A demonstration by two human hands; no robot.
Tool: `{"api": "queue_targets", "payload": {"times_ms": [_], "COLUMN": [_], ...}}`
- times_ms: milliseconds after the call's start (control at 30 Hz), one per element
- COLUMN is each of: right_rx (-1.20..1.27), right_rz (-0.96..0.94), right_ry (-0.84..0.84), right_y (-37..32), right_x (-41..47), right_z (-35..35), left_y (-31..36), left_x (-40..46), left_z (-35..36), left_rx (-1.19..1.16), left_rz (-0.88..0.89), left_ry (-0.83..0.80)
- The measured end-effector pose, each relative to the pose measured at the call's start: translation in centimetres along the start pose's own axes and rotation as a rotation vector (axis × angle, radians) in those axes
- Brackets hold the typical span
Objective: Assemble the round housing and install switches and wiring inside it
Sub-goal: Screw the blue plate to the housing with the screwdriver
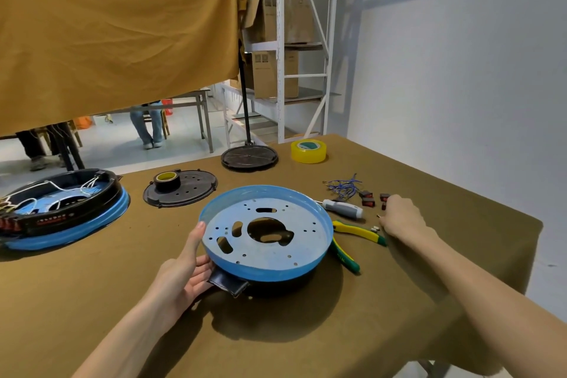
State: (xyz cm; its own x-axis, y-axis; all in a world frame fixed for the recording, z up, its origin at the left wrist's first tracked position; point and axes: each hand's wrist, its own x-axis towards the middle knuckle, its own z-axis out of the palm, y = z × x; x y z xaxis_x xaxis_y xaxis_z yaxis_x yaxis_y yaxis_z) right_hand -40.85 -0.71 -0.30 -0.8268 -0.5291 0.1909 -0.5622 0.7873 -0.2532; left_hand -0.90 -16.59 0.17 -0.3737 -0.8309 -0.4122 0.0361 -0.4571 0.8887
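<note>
round housing centre-near on table, tilted | left hand grips its left rim, thumb on edge | right hand far right, fingers curled over switches; whether it pinches one, cannot tell | wiring just beyond | screwdriver, pliers between housing and right hand | black plate, wired housing left | yellow tape far

Bright, even light from above; soft shadows fall toward the viewer under the housing on the bench. Wide-angle bending at the edges; slightly soft throughout.
</note>
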Motion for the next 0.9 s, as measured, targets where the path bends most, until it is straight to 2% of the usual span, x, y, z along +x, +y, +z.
{"api": "queue_targets", "payload": {"times_ms": [133,200,233,333,400,533,633,767,900], "right_rx": [-0.2,-0.201,-0.136,0.301,0.509,0.732,0.919,1.042,0.987], "right_rz": [-0.104,-0.137,-0.154,-0.267,-0.38,-0.595,-0.712,-0.774,-0.849], "right_ry": [-0.018,0.004,0.027,0.05,0.066,0.043,-0.097,-0.322,-0.373], "right_y": [-0.8,-1.4,-1.8,-4.4,-7.0,-12.3,-16.2,-20.5,-22.5], "right_x": [-1.0,-1.6,-1.8,-3.0,-4.5,-7.8,-10.3,-12.8,-13.3], "right_z": [-0.5,-1.0,-1.4,-2.7,-3.9,-5.8,-5.8,-3.8,-2.2], "left_y": [-0.1,-0.2,-0.1,0.1,0.4,0.8,0.8,0.8,0.5], "left_x": [0.0,0.0,0.1,0.2,0.3,0.4,0.5,0.5,0.9], "left_z": [-0.2,-0.4,-0.4,-0.4,-0.6,-1.0,-1.2,-1.2,-1.5], "left_rx": [0.016,0.026,0.031,0.049,0.063,0.113,0.152,0.165,0.173], "left_rz": [-0.016,-0.022,-0.027,-0.042,-0.067,-0.094,-0.088,-0.094,-0.091], "left_ry": [-0.012,-0.015,-0.018,-0.037,-0.066,-0.117,-0.136,-0.184,-0.192]}}
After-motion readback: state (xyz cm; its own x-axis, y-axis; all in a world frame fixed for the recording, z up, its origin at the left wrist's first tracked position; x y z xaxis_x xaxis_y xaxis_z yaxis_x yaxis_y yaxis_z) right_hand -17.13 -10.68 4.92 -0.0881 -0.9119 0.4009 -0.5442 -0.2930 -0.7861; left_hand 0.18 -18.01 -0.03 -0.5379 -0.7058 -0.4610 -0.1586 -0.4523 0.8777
